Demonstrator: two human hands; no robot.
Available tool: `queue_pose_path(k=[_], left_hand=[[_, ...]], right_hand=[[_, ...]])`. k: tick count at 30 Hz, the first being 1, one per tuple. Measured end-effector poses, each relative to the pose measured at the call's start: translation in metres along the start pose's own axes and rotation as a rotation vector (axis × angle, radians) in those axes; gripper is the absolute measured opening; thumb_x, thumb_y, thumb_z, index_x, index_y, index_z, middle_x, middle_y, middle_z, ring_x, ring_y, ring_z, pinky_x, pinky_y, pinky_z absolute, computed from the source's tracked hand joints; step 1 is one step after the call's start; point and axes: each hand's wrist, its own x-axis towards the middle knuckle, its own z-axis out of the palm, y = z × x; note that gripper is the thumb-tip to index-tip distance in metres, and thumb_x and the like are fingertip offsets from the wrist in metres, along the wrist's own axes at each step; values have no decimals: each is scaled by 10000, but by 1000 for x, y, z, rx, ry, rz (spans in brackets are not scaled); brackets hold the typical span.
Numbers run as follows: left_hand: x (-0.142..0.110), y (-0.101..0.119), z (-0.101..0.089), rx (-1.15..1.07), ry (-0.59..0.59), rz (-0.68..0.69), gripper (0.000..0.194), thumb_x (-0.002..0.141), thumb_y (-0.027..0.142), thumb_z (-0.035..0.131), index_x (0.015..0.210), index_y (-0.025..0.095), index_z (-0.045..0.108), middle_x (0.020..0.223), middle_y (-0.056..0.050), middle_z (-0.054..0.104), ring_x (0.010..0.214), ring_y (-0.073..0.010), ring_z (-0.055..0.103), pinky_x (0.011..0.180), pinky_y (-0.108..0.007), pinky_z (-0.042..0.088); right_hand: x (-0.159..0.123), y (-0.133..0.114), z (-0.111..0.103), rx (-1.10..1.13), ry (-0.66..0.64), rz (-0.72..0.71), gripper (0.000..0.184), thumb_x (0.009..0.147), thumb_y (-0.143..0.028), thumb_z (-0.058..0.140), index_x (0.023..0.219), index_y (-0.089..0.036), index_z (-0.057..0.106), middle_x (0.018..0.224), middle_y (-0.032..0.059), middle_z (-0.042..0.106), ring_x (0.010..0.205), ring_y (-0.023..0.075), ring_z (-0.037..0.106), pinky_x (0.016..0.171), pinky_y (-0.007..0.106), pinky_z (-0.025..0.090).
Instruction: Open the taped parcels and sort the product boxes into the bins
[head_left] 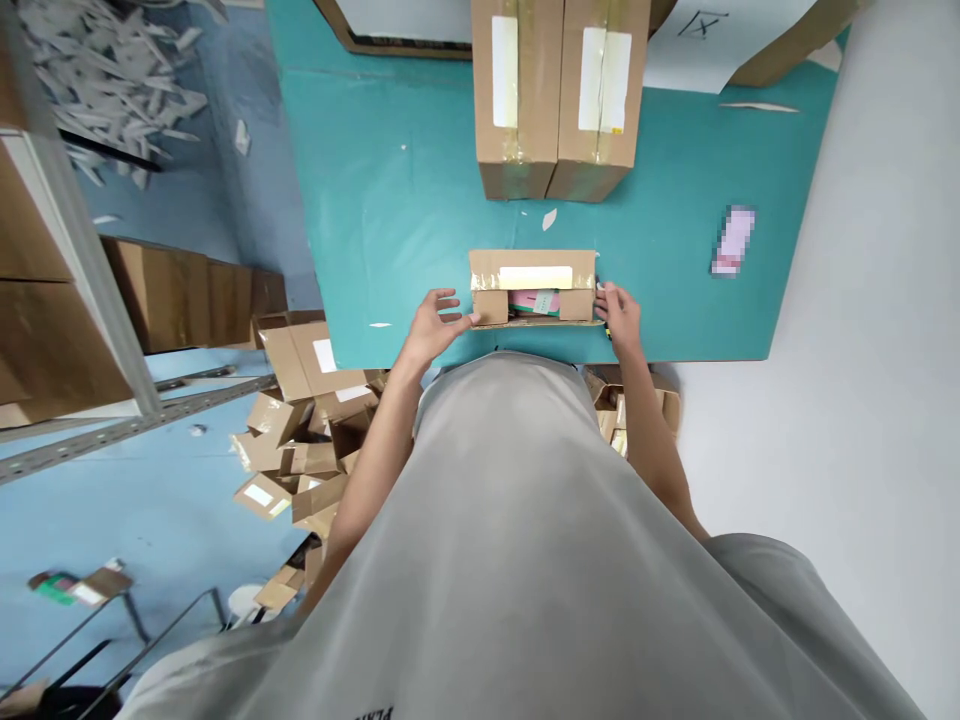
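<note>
A small cardboard box (532, 277) lies near the front edge of the teal table (390, 200), its near end open with a pink and green item (534, 302) showing inside. My left hand (435, 322) rests against the box's left end, fingers partly spread and touching the flap. My right hand (619, 312) holds the box's right end, fingers curled around the corner. A white label strip runs along the box's top.
Two taller taped cartons (556, 95) stand side by side at the back of the table. A pink blurred object (733, 240) lies at the right. Several opened small boxes (300, 440) are heaped on the blue floor at the left, beside a metal shelf (82, 260).
</note>
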Motion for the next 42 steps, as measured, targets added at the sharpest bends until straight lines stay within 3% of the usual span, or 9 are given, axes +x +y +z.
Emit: queue_pose_path(k=[4, 7, 13, 17, 22, 27, 31, 35, 42], left_hand=[[-4, -1, -1, -49, -182, -64, 862, 767, 430, 993, 1498, 191, 604, 1441, -247, 712, 1153, -346, 789, 941, -568, 709], [-9, -3, -7, 47, -133, 66, 908, 760, 357, 956, 1569, 222, 567, 1454, -221, 709, 1194, -357, 779, 1021, -594, 672], [-28, -6, -33, 416, 6, 283, 806, 815, 278, 902, 1557, 377, 604, 1322, -108, 727, 1280, -390, 725, 1161, -634, 579], [-28, -13, -22, 494, -37, 285, 664, 831, 286, 875, 1468, 365, 704, 1591, -146, 566, 1445, -445, 638, 1206, -668, 554], [-17, -25, 3, 475, -29, 315, 894, 781, 278, 931, 1615, 298, 611, 1910, -156, 154, 1725, -526, 288, 1330, -680, 428], [-15, -31, 0, 580, -67, 279, 1112, 772, 267, 975, 1752, 296, 452, 1926, -207, 39, 1741, -550, 230, 1325, -710, 412], [-14, -32, -6, 655, -98, 291, 1133, 813, 304, 966, 1785, 265, 386, 1928, -215, -5, 1740, -527, 255, 1352, -676, 389], [-11, -38, -6, 622, -80, 295, 1049, 871, 398, 915, 1773, 254, 400, 1924, -193, 122, 1734, -496, 292, 1360, -655, 388], [-11, -14, 0, 663, 19, 370, 809, 985, 441, 811, 1692, 187, 513, 1854, -243, 299, 1730, -466, 319, 1371, -651, 366]], right_hand=[[-23, -32, 9, 126, -16, -15, 562, 936, -605, 821, 1311, -188, 792, 1336, 156, 801, 1228, 295, 775, 1054, 404, 667], [-32, -46, 23, 83, -99, -68, 668, 861, -516, 909, 1430, -192, 775, 1372, 135, 769, 1155, 277, 799, 1033, 390, 681], [-32, -69, 52, -304, -60, -215, 474, 1118, -491, 598, 1443, -198, 783, 1307, 151, 821, 1076, 298, 810, 1071, 430, 626], [-18, -89, 55, -566, -51, -302, 485, 1179, -449, 473, 1418, -167, 786, 1280, 192, 832, 1189, 345, 779, 1101, 449, 585], [-2, -112, 58, -816, -117, -412, 734, 1112, -353, 619, 1794, -192, 403, 1785, 251, 463, 1206, 362, 778, 1063, 501, 627], [11, -125, 69, -984, -200, -388, 716, 1174, -343, 427, 1859, -264, 235, 1904, 207, 244, 1140, 368, 782, 1030, 566, 643], [22, -132, 64, -934, -196, -424, 679, 1190, -462, 325, 1810, -192, 380, 1794, 220, 476, 1218, 400, 743, 1052, 566, 612], [34, -147, 43, -901, -231, -491, 616, 1219, -493, 289, 1625, -158, 609, 1422, 210, 762, 1206, 371, 718, 1015, 466, 554], [72, -166, 31, -913, -272, -464, 596, 1200, -595, 366, 1442, -137, 660, 1234, 220, 774, 1194, 389, 686, 1001, 471, 511]])
